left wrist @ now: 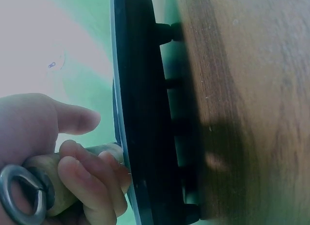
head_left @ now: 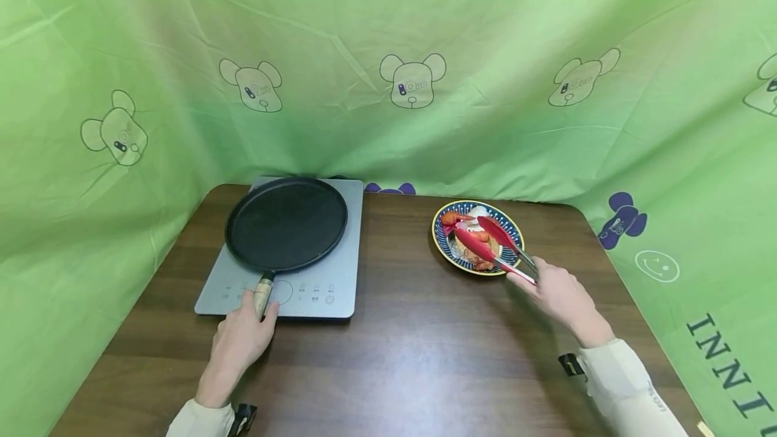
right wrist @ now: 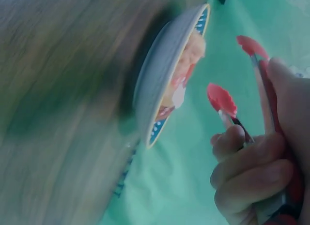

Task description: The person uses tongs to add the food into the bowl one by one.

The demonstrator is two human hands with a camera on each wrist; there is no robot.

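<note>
Back and sides are covered by green cloth (head_left: pixel 340 19), bear heads printed on it. Brown counter (head_left: pixel 400 356) below. Hob (head_left: pixel 328 275) is set at counter's left; touch marks along its front are shown by head view only. Black pan (head_left: pixel 288 224) is borne flat on hob. Plate (head_left: pixel 443 245) is set right of hob, well apart, toward counter's far edge. Blue inner pattern is shown best by head view, pale outer wall by right wrist.

Left hand (head_left: pixel 243 336): fingers wrapped round pan's handle (head_left: pixel 262 295); thumb is seen raised off it in left wrist view. Right hand (head_left: pixel 561 295): fingers curled round tongs (head_left: pixel 476 247). Tongs are overlapped with plate in head view; in right wrist view the red tips (right wrist: pixel 222 99) are seen spread and clear of the food, nothing pinched. Food (head_left: pixel 479 236), orange and white pieces, is piled on plate.

Small stuff, left wrist only: hob is seen edge-on, held off counter by short feet (left wrist: pixel 164 34); metal ring (left wrist: pixel 6 191) is fitted at handle's end.
</note>
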